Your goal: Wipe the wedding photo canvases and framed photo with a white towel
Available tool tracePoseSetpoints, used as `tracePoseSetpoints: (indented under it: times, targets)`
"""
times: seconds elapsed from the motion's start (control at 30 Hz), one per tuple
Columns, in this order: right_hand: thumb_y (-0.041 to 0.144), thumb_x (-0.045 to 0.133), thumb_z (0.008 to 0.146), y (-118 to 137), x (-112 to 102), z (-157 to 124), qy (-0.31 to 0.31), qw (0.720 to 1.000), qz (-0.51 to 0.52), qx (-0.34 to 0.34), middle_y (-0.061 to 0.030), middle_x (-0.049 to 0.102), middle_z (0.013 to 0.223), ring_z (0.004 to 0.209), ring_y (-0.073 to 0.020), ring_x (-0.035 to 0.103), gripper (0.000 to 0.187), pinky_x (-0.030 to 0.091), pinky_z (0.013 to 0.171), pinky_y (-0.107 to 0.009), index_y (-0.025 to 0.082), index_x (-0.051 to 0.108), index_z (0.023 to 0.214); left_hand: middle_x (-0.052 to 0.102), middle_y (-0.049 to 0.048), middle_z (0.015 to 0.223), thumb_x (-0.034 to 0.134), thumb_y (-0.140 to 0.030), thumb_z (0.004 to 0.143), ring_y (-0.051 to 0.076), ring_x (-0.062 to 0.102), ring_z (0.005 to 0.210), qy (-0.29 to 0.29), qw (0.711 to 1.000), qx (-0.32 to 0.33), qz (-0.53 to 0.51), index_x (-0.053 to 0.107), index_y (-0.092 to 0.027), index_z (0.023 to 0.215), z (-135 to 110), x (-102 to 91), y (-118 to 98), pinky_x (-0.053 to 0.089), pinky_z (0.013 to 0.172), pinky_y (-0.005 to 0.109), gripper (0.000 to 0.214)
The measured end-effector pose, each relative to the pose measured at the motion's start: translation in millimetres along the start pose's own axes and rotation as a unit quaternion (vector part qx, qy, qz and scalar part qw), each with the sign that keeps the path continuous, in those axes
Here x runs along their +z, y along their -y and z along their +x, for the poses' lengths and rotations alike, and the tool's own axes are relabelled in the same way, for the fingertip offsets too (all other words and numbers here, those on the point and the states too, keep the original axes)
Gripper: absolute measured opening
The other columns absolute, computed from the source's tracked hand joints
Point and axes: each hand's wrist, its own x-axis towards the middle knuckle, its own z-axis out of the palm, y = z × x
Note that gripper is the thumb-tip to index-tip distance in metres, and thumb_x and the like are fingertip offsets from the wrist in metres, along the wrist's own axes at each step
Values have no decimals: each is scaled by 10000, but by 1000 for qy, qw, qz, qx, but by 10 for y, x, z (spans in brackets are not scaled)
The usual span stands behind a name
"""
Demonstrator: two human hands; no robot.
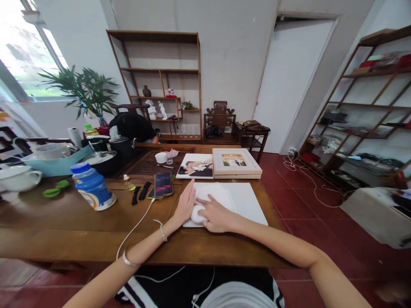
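Note:
On the near left part of a white board (252,209) sits a soft-looking white round wad (198,215); its material is unclear. My right hand (218,216) has its thumb and curled fingers on the wad, while two other fingers stretch toward my left hand. Upright on its edge, my left hand (186,203) rests along the board's left side, fingers straight and holding nothing. Its palm faces the wad. A whitish sheet or patch, hard to make out, covers the board's middle behind my right hand.
Beyond the board lie a wedding photo print (195,167) and a framed picture (236,163). To the left are a phone (163,185) with a cable, black strips (140,193), a small bottle (129,182) and a blue bottle (93,187). A person (135,127) leans down at the far side.

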Motion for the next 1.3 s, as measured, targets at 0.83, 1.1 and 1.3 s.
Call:
tracePoseSetpoints:
  times: [0.83,1.1,1.3]
  targets:
    - [223,434,814,-810,-17,657,-37,973,153,166,-57,649,907,807,-193,566,155,386,687,-254,170,579,813,680,68,1014,430,-156,854,222,603,983,184,964,99,166,653,-208,972,-55,19,-52,314,1003,453,258]
    - [248,407,817,-981,-74,368,-67,954,187,226,-79,653,921,834,-219,572,194,405,732,-288,170,583,797,604,78,1203,420,-186,877,234,514,1166,206,961,75,169,632,-227,1053,-60,31,8,240,1053,501,279]
    - [294,417,812,-1278,-210,-333,-77,926,209,303,-107,621,1102,1000,-268,546,271,381,881,-370,160,613,942,598,78,1210,410,-191,884,222,510,1173,200,963,73,164,627,-224,1060,-72,28,6,244,1060,498,282]
